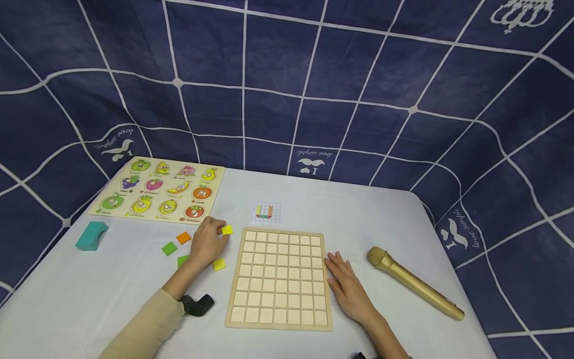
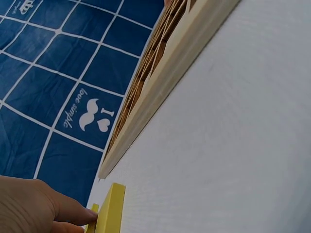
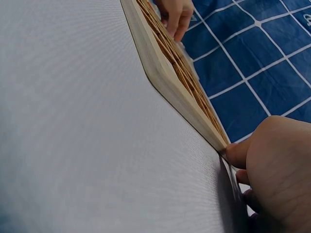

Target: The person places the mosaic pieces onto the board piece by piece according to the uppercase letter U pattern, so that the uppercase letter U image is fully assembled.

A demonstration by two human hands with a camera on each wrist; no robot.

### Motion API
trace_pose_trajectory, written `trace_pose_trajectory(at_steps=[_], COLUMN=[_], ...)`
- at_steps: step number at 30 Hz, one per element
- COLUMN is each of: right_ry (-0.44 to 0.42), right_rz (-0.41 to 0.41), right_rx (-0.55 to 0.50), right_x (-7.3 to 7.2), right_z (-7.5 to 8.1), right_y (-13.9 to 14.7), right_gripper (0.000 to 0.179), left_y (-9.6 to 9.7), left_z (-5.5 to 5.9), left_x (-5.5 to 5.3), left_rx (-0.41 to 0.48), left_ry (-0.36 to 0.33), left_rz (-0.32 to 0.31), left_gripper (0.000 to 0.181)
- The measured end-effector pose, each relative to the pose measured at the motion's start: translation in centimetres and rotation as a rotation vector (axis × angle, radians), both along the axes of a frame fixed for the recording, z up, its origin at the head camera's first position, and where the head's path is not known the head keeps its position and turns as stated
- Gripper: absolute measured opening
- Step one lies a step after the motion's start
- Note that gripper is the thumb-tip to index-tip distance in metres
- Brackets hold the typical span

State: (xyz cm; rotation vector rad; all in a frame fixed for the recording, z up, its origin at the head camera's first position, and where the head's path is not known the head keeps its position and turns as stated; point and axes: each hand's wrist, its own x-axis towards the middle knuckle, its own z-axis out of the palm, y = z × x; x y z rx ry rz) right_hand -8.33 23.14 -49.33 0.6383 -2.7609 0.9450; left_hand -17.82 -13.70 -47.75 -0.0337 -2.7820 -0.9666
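Pinches yellow tile (image 1: 227, 229) in L hand (image 1: 209, 243), just L of grid board (image 1: 281, 271), nr. far L corner. Rests R hand (image 1: 350, 289) against board's R edge w/ fingers extended, gripping nothing.

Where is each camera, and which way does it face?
Head: on the head, facing forward and down at the pale wooden grid board; left hand and right hand show.
Left wrist: worn there, facing a flat yellow tile and board; left hand shows.
Right wrist: worn there, facing the board's edge; both hands show, as in head view.
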Motion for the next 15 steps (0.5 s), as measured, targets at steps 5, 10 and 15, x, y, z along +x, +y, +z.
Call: trace_pose_trajectory(at_steps=[5,10,15], right_ry=[0.006,0.016,0.019], right_rz=[-0.003,0.002,0.005], right_rx=[0.009,0.017,0.02], right_x=[0.0,-0.03,0.01], right_z=[-0.02,-0.03,-0.07], right_y=[0.01,0.01,-0.01], right_gripper=[0.048,0.048,0.048], left_y=[-0.07,-0.11,-0.08], left_z=[-0.01,0.06,0.07], left_x=[-0.04,-0.02,0.01], left_rx=[0.0,0.005,-0.001], left_ry=[0.022,0.023,0.022], left_rz=[-0.006,-0.01,-0.009], left_gripper=[0.032,0.028,0.027])
